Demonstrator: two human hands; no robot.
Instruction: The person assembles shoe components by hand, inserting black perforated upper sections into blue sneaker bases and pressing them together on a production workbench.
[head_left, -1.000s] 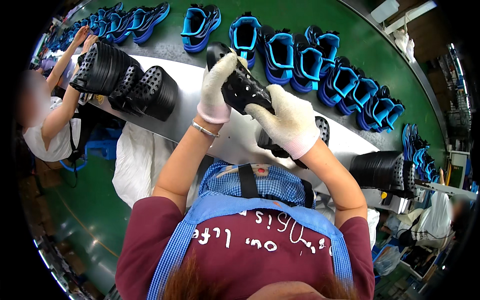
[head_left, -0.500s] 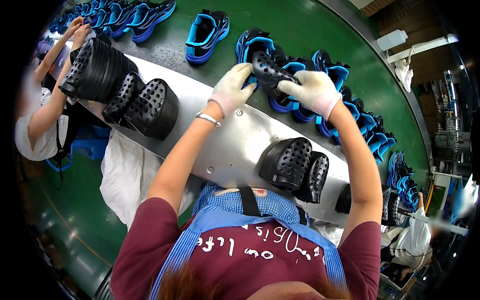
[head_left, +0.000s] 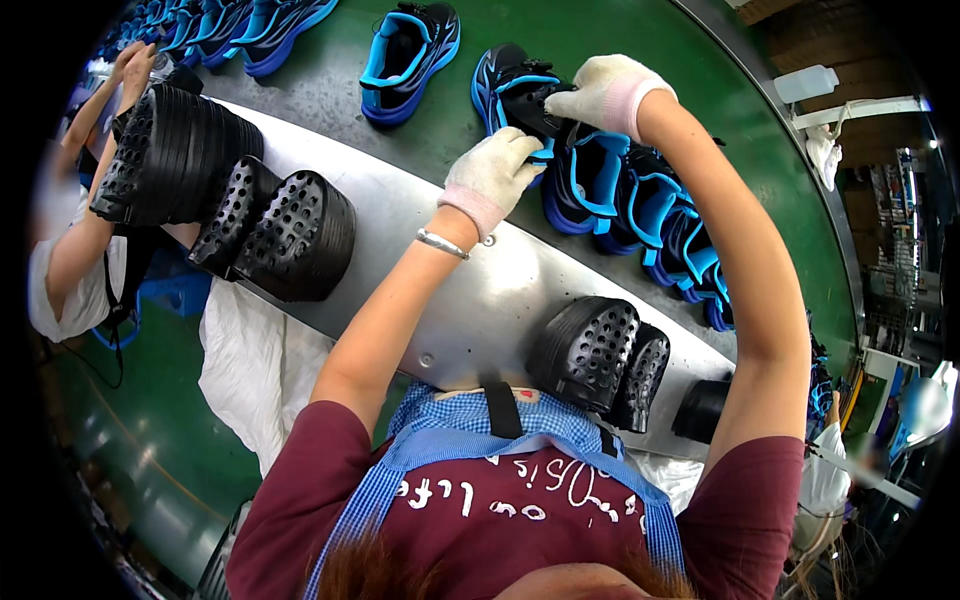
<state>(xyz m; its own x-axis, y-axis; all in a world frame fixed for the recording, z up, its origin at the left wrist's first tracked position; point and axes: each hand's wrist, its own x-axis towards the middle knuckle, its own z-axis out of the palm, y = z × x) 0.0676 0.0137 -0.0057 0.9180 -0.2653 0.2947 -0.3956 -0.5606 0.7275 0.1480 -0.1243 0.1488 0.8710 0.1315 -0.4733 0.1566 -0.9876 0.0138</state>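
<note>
A black and blue sneaker (head_left: pixel 490 85) stands on the green belt beyond the metal ledge. A black perforated plastic shoe insert (head_left: pixel 528 103) is partly inside its opening. My gloved left hand (head_left: pixel 495 172) pinches the blue heel edge of that sneaker. Bent fingers of my gloved right hand (head_left: pixel 612 92) press at the insert's far right side, thumb against it; their tips are partly hidden. Just right of my hands, another sneaker (head_left: pixel 585 180) heads a row of similar ones. A single sneaker (head_left: pixel 410 62) stands apart to the left.
On the metal ledge (head_left: pixel 455 310) sit stacked black inserts: a tall stack (head_left: pixel 180 155) and two smaller ones (head_left: pixel 295 235) at left, and others (head_left: pixel 590 350) at right near my body. Another person's hands (head_left: pixel 132 70) are at far left. White cloth (head_left: pixel 255 360) hangs below the ledge.
The insert has gone from above the sneaker down into its opening. My right hand moved up and away from me; my left hand shifted right onto the heel. Most sneakers shifted slightly.
</note>
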